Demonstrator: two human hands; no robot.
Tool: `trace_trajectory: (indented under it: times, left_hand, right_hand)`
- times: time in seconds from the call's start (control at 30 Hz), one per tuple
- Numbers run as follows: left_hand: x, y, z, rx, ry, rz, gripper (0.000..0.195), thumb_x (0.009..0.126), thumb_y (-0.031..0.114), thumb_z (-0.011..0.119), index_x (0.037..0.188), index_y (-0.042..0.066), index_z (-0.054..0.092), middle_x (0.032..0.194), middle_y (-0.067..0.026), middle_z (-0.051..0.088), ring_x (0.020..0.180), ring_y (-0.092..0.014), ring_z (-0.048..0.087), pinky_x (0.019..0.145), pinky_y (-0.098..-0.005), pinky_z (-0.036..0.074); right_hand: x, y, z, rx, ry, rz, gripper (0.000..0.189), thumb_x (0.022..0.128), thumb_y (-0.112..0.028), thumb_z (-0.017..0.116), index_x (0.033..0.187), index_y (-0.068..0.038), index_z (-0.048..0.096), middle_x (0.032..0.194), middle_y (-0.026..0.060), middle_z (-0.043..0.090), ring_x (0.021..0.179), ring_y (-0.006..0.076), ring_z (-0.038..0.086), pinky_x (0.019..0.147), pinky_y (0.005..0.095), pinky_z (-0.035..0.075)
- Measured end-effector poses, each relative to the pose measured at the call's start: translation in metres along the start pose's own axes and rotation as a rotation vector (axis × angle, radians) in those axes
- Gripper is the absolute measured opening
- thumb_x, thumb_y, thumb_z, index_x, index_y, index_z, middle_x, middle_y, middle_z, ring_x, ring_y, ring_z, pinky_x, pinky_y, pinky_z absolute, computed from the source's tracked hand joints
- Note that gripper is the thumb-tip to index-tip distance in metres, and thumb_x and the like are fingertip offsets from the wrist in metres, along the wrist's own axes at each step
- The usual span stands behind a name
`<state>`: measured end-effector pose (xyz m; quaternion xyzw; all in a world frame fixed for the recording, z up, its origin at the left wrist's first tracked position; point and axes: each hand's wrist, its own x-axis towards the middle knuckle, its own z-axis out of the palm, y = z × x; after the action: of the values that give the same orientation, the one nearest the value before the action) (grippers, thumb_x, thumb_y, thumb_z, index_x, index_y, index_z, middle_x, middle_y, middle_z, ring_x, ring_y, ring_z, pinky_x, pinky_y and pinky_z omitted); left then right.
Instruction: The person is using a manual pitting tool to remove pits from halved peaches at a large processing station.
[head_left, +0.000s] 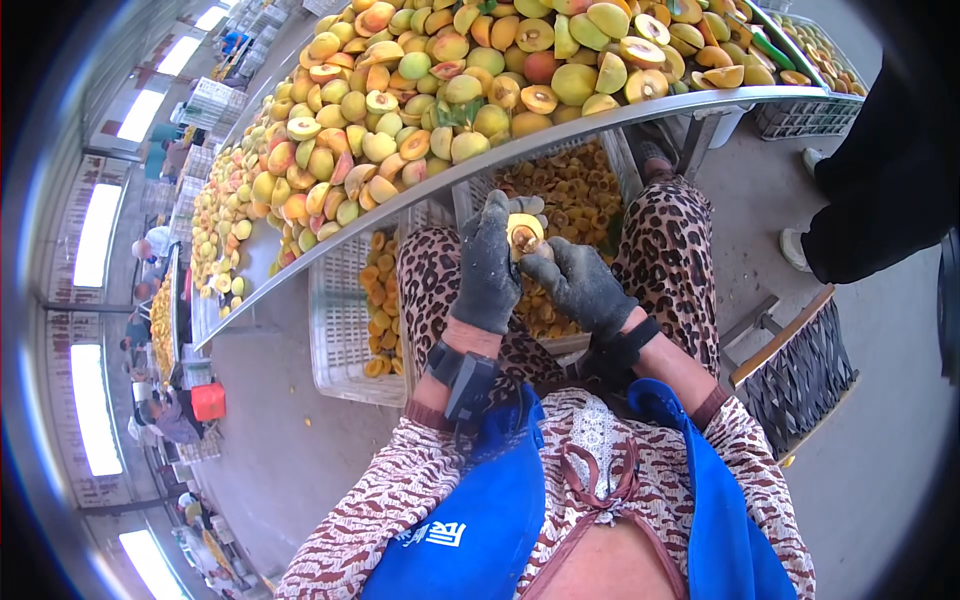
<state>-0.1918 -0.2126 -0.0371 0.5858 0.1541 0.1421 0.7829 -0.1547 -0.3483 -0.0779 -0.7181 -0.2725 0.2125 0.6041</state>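
Observation:
My left hand (489, 262), in a dark grey work glove, holds a halved yellow stone fruit (523, 229), apricot or peach, with its cut face and brown stone hollow towards me. My right hand (583, 283), gloved alike, has its thumb and fingertips closed at the fruit's lower right edge. Whether a small tool is hidden in that fist is not visible. Both hands are above a crate of fruit halves (562, 180) between my knees. Beyond them, a metal-rimmed sorting table (480, 160) bears a heap of whole and cut fruit (450, 90).
A white plastic crate (349, 330) with orange halves stands left of my leg. On the fruit heap's right lies a green-handled knife (772, 51). A woven-strap stool (799, 375) and a standing person's dark trousers (885, 172) are at right. Other people work at far tables.

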Motion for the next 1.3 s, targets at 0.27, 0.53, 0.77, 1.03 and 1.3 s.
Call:
trace_trajectory:
  times: [0.27,0.53,0.77,1.03,1.3]
  left_hand:
    - [0.009,0.031,-0.009,0.288,-0.225,-0.195,0.049,0.106,0.040,0.048,0.108,-0.006,0.067,0.095,-0.0145,0.072,0.079,-0.018,0.071,0.073,-0.0290,0.059]
    - [-0.001,0.014,0.020,-0.259,-0.006,-0.016,0.046,0.104,0.043,0.053,0.101,-0.001,0.067,0.087,-0.0122,0.071,0.072,-0.020,0.069,0.064,-0.0300,0.057]
    - [-0.008,0.029,0.033,-0.068,-0.019,0.042,0.034,0.103,0.032,0.059,0.091,0.001,0.069,0.082,-0.0090,0.072,0.070,-0.016,0.069,0.063,-0.0282,0.056]
    - [-0.023,0.070,-0.015,-0.582,-0.186,-0.099,0.042,0.104,0.042,0.054,0.089,0.005,0.065,0.078,-0.0075,0.066,0.073,-0.024,0.066,0.072,-0.0389,0.056]
    - [0.042,0.113,-0.202,1.844,0.418,0.789,0.048,0.092,0.037,0.066,0.126,0.003,0.063,0.133,-0.0217,0.059,0.132,-0.041,0.047,0.115,-0.0514,0.032]
  right_hand:
    - [-0.003,0.007,-0.016,0.569,-0.344,0.223,0.048,0.100,-0.043,0.058,0.086,0.003,0.065,0.066,0.0065,0.061,0.062,0.0179,0.060,0.059,0.0354,0.046]
    - [-0.006,0.003,0.007,0.535,-0.133,0.034,0.041,0.099,-0.047,0.057,0.083,-0.010,0.061,0.065,-0.0056,0.050,0.056,0.0044,0.044,0.049,0.0230,0.034]
    - [-0.020,-0.001,0.005,0.682,-0.245,0.215,0.034,0.101,-0.042,0.055,0.094,-0.009,0.060,0.064,-0.0030,0.052,0.054,0.0065,0.049,0.046,0.0232,0.037]
    - [-0.016,-0.035,0.024,1.047,-0.495,0.449,0.044,0.101,-0.049,0.056,0.090,-0.006,0.061,0.071,0.0008,0.056,0.051,0.0080,0.048,0.042,0.0234,0.033]
    - [0.004,0.007,0.014,0.153,-0.171,0.057,0.042,0.101,-0.038,0.059,0.101,0.003,0.068,0.082,0.0056,0.070,0.070,0.0133,0.063,0.067,0.0301,0.052]
